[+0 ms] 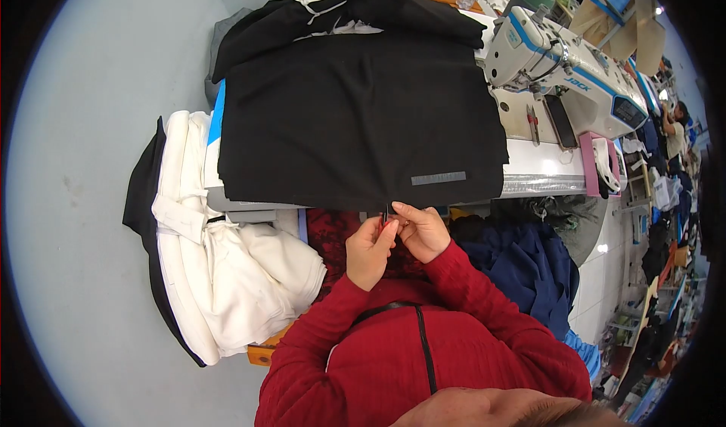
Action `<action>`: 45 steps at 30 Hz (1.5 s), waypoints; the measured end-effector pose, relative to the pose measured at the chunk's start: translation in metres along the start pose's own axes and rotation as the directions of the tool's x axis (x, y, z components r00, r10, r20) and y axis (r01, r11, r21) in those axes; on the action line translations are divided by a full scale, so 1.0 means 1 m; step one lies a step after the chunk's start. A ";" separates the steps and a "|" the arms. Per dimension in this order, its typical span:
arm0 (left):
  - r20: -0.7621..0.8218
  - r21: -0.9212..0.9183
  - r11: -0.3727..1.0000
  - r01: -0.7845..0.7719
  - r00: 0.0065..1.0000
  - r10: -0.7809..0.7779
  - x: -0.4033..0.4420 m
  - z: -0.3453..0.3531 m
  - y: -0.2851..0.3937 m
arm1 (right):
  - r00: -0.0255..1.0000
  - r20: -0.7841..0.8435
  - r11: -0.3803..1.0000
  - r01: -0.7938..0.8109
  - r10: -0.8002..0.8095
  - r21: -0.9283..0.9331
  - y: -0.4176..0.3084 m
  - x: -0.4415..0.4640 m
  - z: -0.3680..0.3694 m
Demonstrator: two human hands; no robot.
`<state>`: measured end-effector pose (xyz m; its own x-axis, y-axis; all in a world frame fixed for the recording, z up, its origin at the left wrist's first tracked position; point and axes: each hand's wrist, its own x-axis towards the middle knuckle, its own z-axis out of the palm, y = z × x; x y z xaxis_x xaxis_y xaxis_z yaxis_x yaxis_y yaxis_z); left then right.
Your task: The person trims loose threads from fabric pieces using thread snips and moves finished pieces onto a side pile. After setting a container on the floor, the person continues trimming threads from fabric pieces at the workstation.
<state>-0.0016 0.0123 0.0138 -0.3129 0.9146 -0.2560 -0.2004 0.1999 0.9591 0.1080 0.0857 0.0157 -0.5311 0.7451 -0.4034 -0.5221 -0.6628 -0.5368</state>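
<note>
A large piece of black cloth [302, 124] lies spread before me, its front edge hanging at the table's edge. A grey strip with markings [439, 178] is on its lower right part. My left hand [368, 253] is closed around a small red-and-dark tool [384, 221], held upright just below the cloth's front edge; its exact kind is too small to tell. My right hand [422, 232] is right beside it, fingers bent and pinched together close to the tool's tip and the cloth edge. What those fingers hold is hidden.
A white sewing machine [567, 68] stands at the right, with red-handled thread snips [533, 124], a phone [560, 122] and a pink box [600, 164] near it. White garments [242, 276] hang at the left. Dark blue cloth [522, 268] lies at my right.
</note>
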 end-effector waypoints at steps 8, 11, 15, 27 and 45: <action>-0.005 0.004 0.999 -0.054 0.999 0.054 0.000 0.003 0.001 | 1.000 -0.007 1.000 -0.005 0.005 -0.003 0.000 0.000 0.000; 0.009 -0.006 1.000 -0.026 1.000 0.026 -0.001 0.002 0.002 | 1.000 0.003 1.000 -0.002 0.002 0.000 0.001 0.001 -0.003; 0.012 -0.032 0.999 0.015 1.000 -0.015 -0.002 0.002 0.006 | 1.000 0.010 1.000 0.000 0.000 -0.003 0.000 0.000 -0.001; 0.028 -0.039 0.998 0.041 0.999 -0.040 -0.001 0.000 0.005 | 1.000 -0.014 1.000 -0.007 0.007 0.007 0.001 0.001 -0.002; 0.031 -0.117 0.988 0.100 0.995 -0.097 0.001 0.003 0.006 | 0.998 -0.056 1.000 0.011 -0.012 -0.015 0.001 0.000 -0.001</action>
<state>-0.0004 0.0159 0.0198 -0.2633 0.9014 -0.3437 -0.3376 0.2476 0.9081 0.1083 0.0850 0.0148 -0.4869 0.7561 -0.4373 -0.5182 -0.6531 -0.5522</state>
